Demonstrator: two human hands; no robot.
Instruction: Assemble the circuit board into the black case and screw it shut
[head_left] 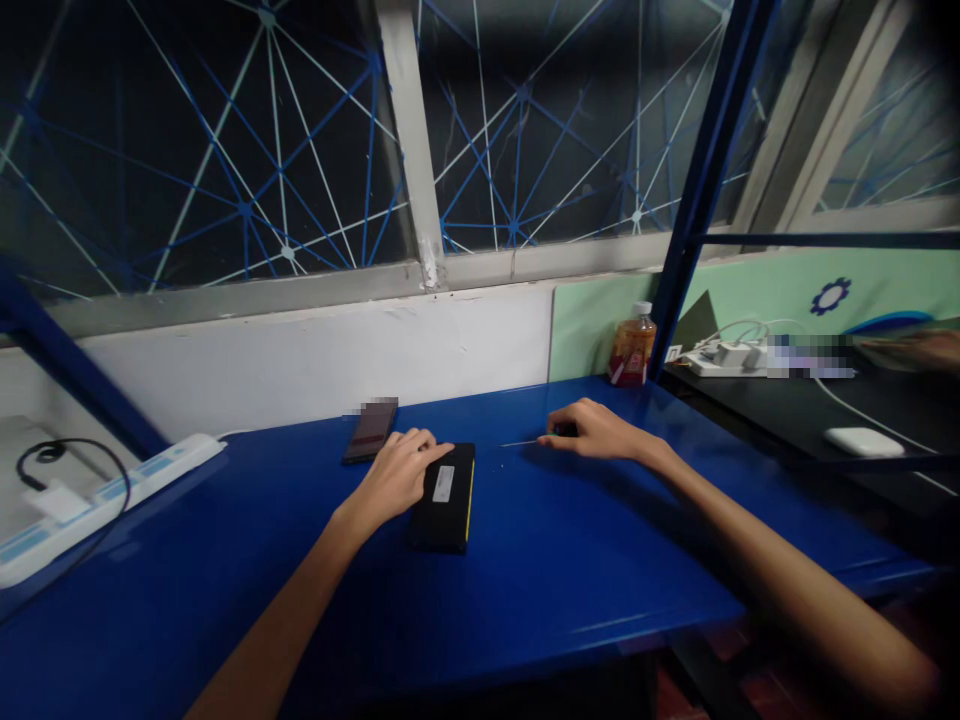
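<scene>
A flat black rectangular case with a white label and a yellow strip along its right edge lies on the blue table. My left hand grips its upper left part, the index finger stretched along the top edge and the other fingers curled. To the right, my right hand is closed around the dark handle of a thin screwdriver. Its slim shaft points left toward the case, without touching it. A tiny pale speck lies on the table below the shaft; it is too small to name.
Behind my left hand lies a dark phone. A white power strip runs along the left side. At the back right stands a bottle beside a blue post. Beyond it, a black desk holds chargers, cables and a blurred person's hand.
</scene>
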